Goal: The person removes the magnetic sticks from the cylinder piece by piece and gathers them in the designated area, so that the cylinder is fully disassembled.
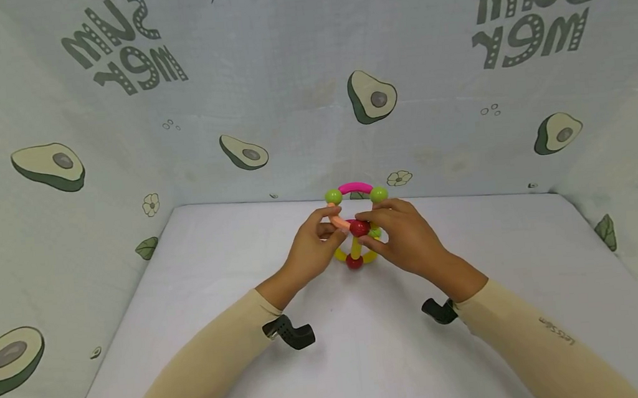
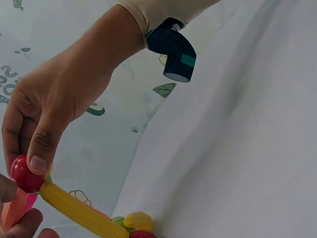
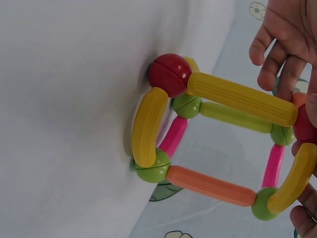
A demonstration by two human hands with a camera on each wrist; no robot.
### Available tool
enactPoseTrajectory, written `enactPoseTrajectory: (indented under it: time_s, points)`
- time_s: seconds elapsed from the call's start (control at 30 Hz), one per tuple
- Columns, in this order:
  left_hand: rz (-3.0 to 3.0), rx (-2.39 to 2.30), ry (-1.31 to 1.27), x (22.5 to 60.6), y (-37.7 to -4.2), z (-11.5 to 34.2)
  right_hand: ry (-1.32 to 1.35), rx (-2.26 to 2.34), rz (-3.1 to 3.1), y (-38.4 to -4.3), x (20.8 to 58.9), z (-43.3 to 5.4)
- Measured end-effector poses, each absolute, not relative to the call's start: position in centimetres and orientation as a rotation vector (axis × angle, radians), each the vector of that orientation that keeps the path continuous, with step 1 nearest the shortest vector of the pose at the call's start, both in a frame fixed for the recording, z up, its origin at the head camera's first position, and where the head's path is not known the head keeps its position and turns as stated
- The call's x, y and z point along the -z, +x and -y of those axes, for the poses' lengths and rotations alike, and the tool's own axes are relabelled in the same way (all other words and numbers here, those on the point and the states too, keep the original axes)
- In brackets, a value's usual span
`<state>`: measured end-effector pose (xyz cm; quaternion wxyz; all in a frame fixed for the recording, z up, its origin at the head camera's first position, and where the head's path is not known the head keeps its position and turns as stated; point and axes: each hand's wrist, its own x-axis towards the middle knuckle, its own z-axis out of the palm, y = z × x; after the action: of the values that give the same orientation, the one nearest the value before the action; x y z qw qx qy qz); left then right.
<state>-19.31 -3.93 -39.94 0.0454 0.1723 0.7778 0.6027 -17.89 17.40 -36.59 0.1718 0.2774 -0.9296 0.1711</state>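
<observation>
Both hands are at an upright toy frame of coloured sticks and balls, which stands on the white table. My left hand [image 1: 310, 244] pinches a curved orange stick [image 1: 341, 222] on its upper ring. The right hand [image 1: 412, 235] holds the upper red ball [image 1: 359, 228] at the end of that stick; in the left wrist view, its thumb presses this red ball [image 2: 27, 174]. A straight yellow stick [image 3: 242, 98] runs down to a lower red ball [image 3: 169, 75] on the table. Green balls [image 3: 152, 166], a straight orange stick [image 3: 210, 186] and pink curved sticks [image 1: 355, 187] form the other sides.
The white table [image 1: 337, 360] reaches back to a hanging cloth [image 1: 286, 70] printed with avocados. A black wrist camera [image 1: 290, 332] sits on the left sleeve, and another black camera [image 1: 439, 311] on the right.
</observation>
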Motion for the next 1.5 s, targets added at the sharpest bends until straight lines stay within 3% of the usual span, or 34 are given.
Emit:
enactPoseTrajectory:
  time_s: [0.47, 1.5]
  points:
    - [-2.235, -1.975, 0.350, 40.0, -19.4, 3.1, 0.769, -0.512, 2.649, -18.0, 36.7, -17.4]
    - [-2.361, -1.877, 0.334, 41.1, -19.6, 3.6, 0.759, -0.491, 2.636, -18.0, 36.9, -17.4]
